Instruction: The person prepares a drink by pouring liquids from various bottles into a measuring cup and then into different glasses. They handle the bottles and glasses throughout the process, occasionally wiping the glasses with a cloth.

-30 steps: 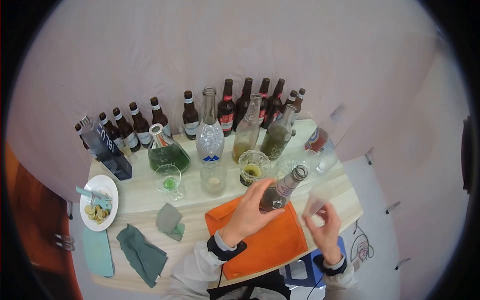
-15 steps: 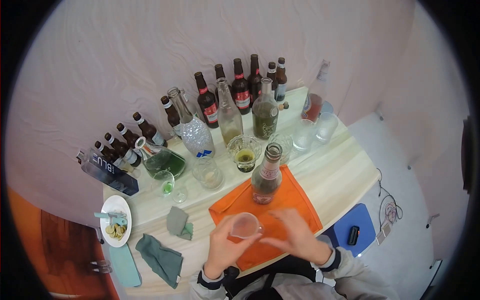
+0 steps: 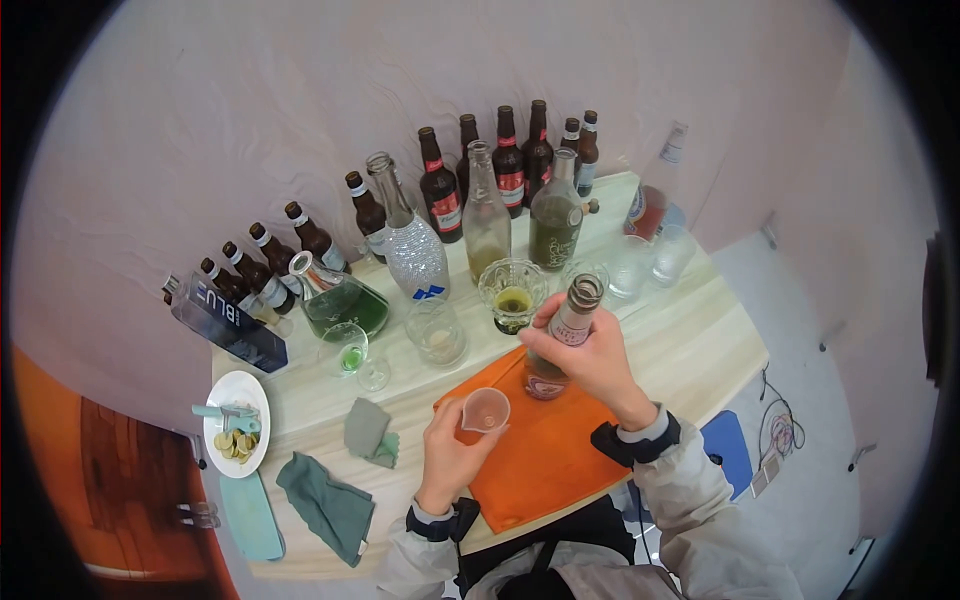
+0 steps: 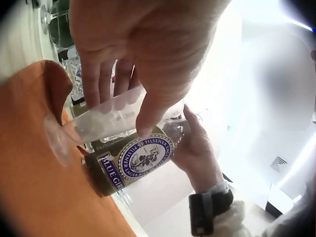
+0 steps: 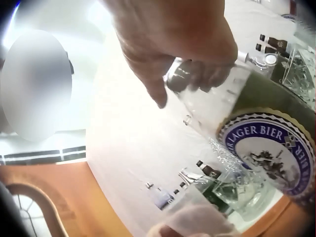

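My left hand (image 3: pixel 452 455) grips a translucent measuring cup (image 4: pixel 106 121) with a pouring lip and a round foot, held upright over the orange cloth (image 3: pixel 545 470). Fingers of my right hand (image 3: pixel 598 370) curl round the upper part of a glass lager bottle (image 3: pixel 543 380) with a blue and gold label. Upright, the bottle stands at the cloth's back part, just right of the cup. Its mouth is uncapped, and dark liquid shows low inside in the right wrist view. Behind it is a cut-glass cup (image 3: pixel 513 275) with yellow-green liquid.
Several brown beer bottles (image 3: pixel 440 185) line the table's back edge. A silver-studded bottle (image 3: pixel 415 255), a green-filled decanter (image 3: pixel 345 305), a glass tumbler (image 3: pixel 437 335) and a stemmed glass (image 3: pixel 345 350) stand before them. At left lie a plate (image 3: pixel 258 400) of lime slices and green cloths (image 3: pixel 325 510).
The measuring cup has passed from my right hand to my left. My left hand let go of the lager bottle, which stood on the cloth; my right hand now grips it.
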`<state>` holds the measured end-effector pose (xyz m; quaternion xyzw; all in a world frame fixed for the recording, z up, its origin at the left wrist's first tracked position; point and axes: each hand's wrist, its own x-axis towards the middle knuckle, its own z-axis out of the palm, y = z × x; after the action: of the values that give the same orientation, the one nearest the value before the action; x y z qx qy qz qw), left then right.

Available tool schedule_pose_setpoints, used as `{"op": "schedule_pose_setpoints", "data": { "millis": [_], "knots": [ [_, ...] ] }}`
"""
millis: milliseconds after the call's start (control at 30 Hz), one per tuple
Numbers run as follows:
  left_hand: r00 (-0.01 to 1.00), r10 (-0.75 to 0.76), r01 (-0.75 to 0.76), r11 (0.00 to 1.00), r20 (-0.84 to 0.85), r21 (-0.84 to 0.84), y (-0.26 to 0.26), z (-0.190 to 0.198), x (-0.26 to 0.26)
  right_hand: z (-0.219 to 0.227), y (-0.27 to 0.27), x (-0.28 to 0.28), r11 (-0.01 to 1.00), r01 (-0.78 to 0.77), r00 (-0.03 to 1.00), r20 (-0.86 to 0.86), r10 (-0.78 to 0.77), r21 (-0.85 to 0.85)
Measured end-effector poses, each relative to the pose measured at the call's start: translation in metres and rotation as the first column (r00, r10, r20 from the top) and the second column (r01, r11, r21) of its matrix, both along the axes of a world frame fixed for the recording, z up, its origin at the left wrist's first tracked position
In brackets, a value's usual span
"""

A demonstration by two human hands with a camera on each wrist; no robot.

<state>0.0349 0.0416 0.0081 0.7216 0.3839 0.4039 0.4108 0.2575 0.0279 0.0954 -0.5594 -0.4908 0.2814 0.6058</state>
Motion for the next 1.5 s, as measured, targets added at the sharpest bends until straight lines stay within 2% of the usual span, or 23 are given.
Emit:
{"op": "schedule_pose_setpoints", "data": {
  "millis": [33,100,133,233,300,367,400,467,533,567,667,800,933,967,1067,1200,1300,1400,1467,1500],
  "knots": [
    [1.000,-0.015,0.015,1.000,-0.001,-0.010,0.002,0.000,0.000,-0.002,0.001,-0.002,1.000,-0.007,1.000,0.005,0.007,-0.002],
    [1.000,-0.025,0.025,1.000,0.011,-0.018,0.006,0.000,-0.002,-0.004,0.000,-0.002,0.986,0.139,0.987,0.066,-0.145,0.088],
    [1.000,-0.027,0.027,0.999,0.010,-0.017,0.006,-0.002,-0.002,-0.005,-0.003,0.000,0.987,0.137,0.986,0.078,-0.144,0.088],
    [0.999,-0.020,0.020,1.000,0.029,-0.007,0.005,0.001,0.001,0.009,-0.013,0.017,0.966,0.195,0.981,-0.026,-0.193,0.168],
    [0.999,0.001,0.000,1.000,0.035,-0.011,0.003,0.003,-0.001,0.036,-0.022,0.039,0.958,0.206,0.978,-0.031,-0.204,0.198],
    [0.999,-0.015,0.014,0.999,0.032,0.030,0.005,0.004,-0.001,0.073,-0.027,0.067,0.944,0.214,0.964,0.101,-0.245,0.251],
    [0.999,-0.018,0.017,1.000,0.039,0.025,0.006,0.004,-0.002,0.095,-0.027,0.078,0.933,0.189,0.937,0.229,-0.265,0.306],
    [0.999,-0.027,0.028,0.999,0.018,-0.030,0.005,0.004,-0.002,0.130,-0.014,0.103,0.890,0.314,0.928,0.090,-0.361,0.330],
    [0.999,-0.025,0.026,0.999,0.022,-0.043,0.005,0.005,-0.001,0.165,0.010,0.115,0.838,0.355,0.821,0.290,-0.491,0.414],
    [1.000,-0.017,0.018,0.998,0.019,-0.052,0.005,0.006,-0.002,0.168,0.027,0.125,0.837,0.358,0.820,0.289,-0.493,0.414],
    [0.999,-0.023,0.024,0.998,0.030,-0.055,0.005,0.007,-0.001,0.155,0.083,0.163,0.828,0.401,0.835,0.216,-0.507,0.391],
    [1.000,-0.028,0.028,0.999,0.003,-0.046,0.005,0.006,-0.003,0.094,0.143,0.210,0.863,0.417,0.834,0.258,-0.488,0.284],
    [0.998,-0.064,0.065,0.994,0.016,-0.083,0.005,0.003,-0.005,0.035,0.178,0.242,0.807,0.570,0.770,0.240,-0.591,0.156],
    [0.997,-0.070,0.072,0.995,0.019,-0.076,0.006,0.002,-0.006,0.028,0.180,0.241,0.776,0.624,0.742,0.242,-0.625,0.094],
    [0.998,-0.068,0.068,0.994,-0.005,-0.085,0.005,0.003,-0.005,0.016,0.177,0.245,0.784,0.619,0.736,0.317,-0.598,0.040],
    [0.998,-0.067,0.068,0.996,0.021,-0.057,0.006,0.000,-0.003,0.008,0.177,0.248,0.787,0.615,0.745,0.286,-0.603,0.058],
    [0.997,-0.070,0.071,0.996,0.036,-0.049,0.005,-0.001,-0.003,0.008,0.172,0.246,0.795,0.606,0.743,0.333,-0.580,0.032],
    [1.000,-0.027,0.026,0.999,-0.012,-0.041,0.006,0.000,-0.003,0.010,0.163,0.239,0.832,0.551,0.781,0.310,-0.542,0.066],
    [1.000,-0.024,0.025,0.999,0.020,-0.047,0.004,-0.001,-0.003,0.007,0.157,0.241,0.869,0.489,0.807,0.417,-0.418,-0.075],
    [1.000,-0.016,0.017,0.999,0.027,-0.048,0.004,0.000,-0.003,0.001,0.151,0.245,0.873,0.482,0.808,0.423,-0.411,-0.073]
  ]
}}
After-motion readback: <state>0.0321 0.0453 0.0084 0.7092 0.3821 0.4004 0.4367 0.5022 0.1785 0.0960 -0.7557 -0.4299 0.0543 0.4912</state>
